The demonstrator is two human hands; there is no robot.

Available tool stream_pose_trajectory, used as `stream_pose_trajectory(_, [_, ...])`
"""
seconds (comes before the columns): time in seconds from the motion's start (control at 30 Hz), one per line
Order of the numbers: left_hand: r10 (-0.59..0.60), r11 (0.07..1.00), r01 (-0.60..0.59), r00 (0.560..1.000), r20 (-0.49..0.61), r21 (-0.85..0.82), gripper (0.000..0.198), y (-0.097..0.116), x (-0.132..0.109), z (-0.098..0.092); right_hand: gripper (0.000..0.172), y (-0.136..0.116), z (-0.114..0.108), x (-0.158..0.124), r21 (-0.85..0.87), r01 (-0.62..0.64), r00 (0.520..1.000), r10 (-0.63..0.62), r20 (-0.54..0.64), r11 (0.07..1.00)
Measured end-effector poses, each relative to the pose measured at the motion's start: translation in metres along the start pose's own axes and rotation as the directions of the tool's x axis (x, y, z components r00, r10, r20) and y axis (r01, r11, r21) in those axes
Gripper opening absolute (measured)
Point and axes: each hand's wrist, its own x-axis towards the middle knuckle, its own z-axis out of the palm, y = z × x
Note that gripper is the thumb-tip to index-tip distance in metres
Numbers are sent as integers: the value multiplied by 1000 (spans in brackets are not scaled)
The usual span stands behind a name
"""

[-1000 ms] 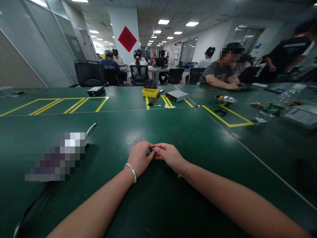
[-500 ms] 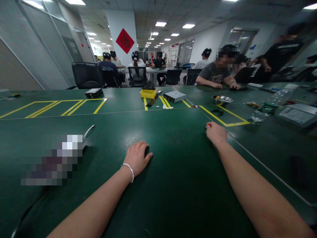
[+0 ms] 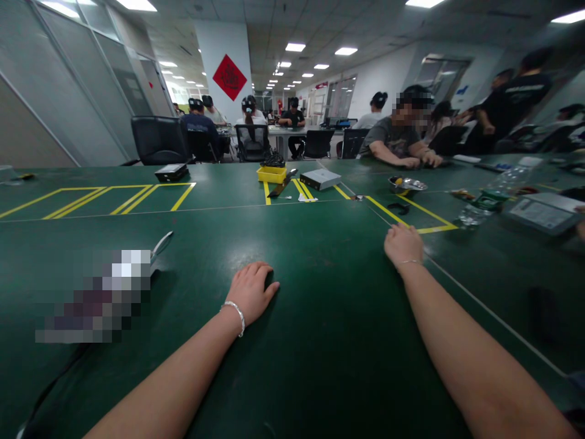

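My left hand (image 3: 250, 291) lies palm down on the green table (image 3: 315, 329), its fingers stretched out and the thumb apart. It holds nothing, and a silvery bracelet circles the wrist. Farther to the right, my right hand (image 3: 404, 245) is closed near the pale line on the tabletop, just short of the yellow tape (image 3: 387, 211). Its fingers curl out of sight, so whatever they hold is hidden. Beyond that hand lies a curved black piece (image 3: 398, 209). A metal bowl (image 3: 414, 184) with something yellow in it is behind the piece.
A pixelated object (image 3: 98, 299) with a cable lies at the left. At the back are a yellow bin (image 3: 271, 175) with black contents, a grey metal box (image 3: 320, 178) and a black box (image 3: 172, 172). A bottle (image 3: 496, 192) lies tilted at right; a person (image 3: 393, 140) sits opposite.
My right hand has shifted slightly right and turned, and the small dark thing at its fingertips is out of sight. My left hand rests as before. The view has moved a little.
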Motion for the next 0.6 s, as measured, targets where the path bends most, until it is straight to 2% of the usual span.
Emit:
stream_pose_trajectory(0.07, [-1,1000,1,1000,8,1,32,1,0,-1,49,-31,2,-9,25,158,987,-157,-19,987])
stream_pose_trajectory(0.13, [-4,1000,4,1000,11,5,33,1,0,-1,46,-69,9,-27,62,346,938,-347,5,936])
stream_pose_trajectory(0.2, [5,1000,-5,1000,10,15,37,2,-1,0,44,-106,18,-53,158,534,836,-547,49,830])
stream_pose_trajectory(0.23, [12,1000,-12,1000,8,24,39,2,-1,2,45,-122,24,-68,253,611,763,-643,65,750])
stream_pose_trajectory(0.3, [21,999,-22,1000,15,39,42,1,-1,4,48,-145,32,-94,431,666,644,-761,80,609])
stream_pose_trajectory(0.33, [21,999,-22,1000,21,43,42,1,-1,6,49,-152,35,-102,499,662,604,-792,86,559])
stream_pose_trajectory(0.4, [14,999,-16,999,36,40,41,0,-1,7,48,-154,37,-105,544,654,567,-816,108,526])
stream_pose_trajectory(0.43, [12,999,-13,999,42,36,41,0,-1,7,45,-150,36,-99,517,662,572,-812,118,542])
stream_pose_trajectory(0.5, [13,1000,-14,999,47,26,41,-1,-1,6,38,-132,30,-77,407,669,632,-764,130,622])
stream_pose_trajectory(0.6, [12,1000,-13,998,55,17,42,-1,-1,4,39,-83,19,-33,218,548,809,-578,105,808])
